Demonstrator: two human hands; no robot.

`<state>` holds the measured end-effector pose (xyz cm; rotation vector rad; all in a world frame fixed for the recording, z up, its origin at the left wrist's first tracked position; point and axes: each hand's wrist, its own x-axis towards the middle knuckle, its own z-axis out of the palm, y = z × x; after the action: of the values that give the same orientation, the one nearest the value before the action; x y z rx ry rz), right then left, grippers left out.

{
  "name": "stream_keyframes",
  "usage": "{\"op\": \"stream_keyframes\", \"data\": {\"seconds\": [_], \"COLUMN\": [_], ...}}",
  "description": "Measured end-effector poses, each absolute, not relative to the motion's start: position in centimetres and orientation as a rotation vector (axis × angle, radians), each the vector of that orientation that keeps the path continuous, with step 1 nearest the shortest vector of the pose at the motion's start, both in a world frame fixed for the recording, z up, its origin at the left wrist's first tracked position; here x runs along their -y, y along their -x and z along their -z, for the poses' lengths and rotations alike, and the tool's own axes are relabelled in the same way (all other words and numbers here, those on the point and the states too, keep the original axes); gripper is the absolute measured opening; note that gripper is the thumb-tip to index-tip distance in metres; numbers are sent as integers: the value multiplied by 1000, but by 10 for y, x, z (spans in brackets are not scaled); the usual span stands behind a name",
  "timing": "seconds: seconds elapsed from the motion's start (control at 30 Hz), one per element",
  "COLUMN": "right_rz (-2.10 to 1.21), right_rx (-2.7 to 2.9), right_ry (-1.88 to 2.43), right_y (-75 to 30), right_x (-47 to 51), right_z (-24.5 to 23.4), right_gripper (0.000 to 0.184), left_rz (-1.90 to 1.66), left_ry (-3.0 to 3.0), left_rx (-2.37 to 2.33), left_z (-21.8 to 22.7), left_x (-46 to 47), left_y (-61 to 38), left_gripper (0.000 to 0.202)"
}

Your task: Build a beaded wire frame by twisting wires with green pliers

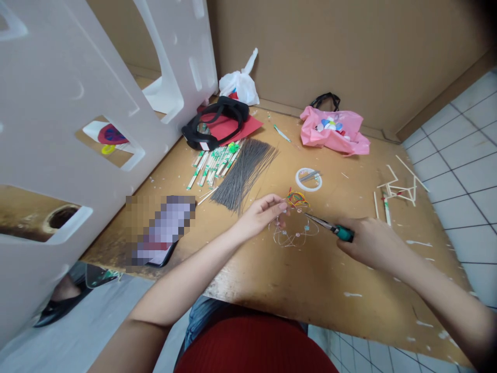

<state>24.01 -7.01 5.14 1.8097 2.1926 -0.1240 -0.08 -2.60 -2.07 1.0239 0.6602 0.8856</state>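
In my left hand [267,211], thumb and fingers pinch the upper left edge of a looped thin-wire ring with small beads [297,234]. My right hand [367,241] is wrapped round the teal handle of long-nose pliers [330,226]. The pliers' tips point left and reach the ring's upper right edge; whether the jaws grip the wire is too small to tell. Just beyond the ring lies a small coil of red, yellow and green cord [297,198]. Farther back is a round white spool [308,180] with short grey pieces across it.
Left of centre lie grey wires [244,176], wrapped chopsticks [212,165], a black head strap [194,135] and a phone [165,233]. A pink bag [310,129] and a white bag [238,85] sit behind. A stick frame [402,191] lies right. White plastic furniture [58,129] stands left.
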Motion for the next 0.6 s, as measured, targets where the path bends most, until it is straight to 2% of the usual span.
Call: {"op": "stream_keyframes", "data": {"seconds": [0.6], "right_rz": [39], "right_rx": [-2251], "right_ry": [-1799], "right_y": [-238], "right_x": [71], "right_z": [-42], "right_gripper": [14], "left_rz": [-890], "left_ry": [-1331], "left_rx": [-772], "left_z": [34], "left_x": [31], "left_y": [-5], "left_gripper": [34]}}
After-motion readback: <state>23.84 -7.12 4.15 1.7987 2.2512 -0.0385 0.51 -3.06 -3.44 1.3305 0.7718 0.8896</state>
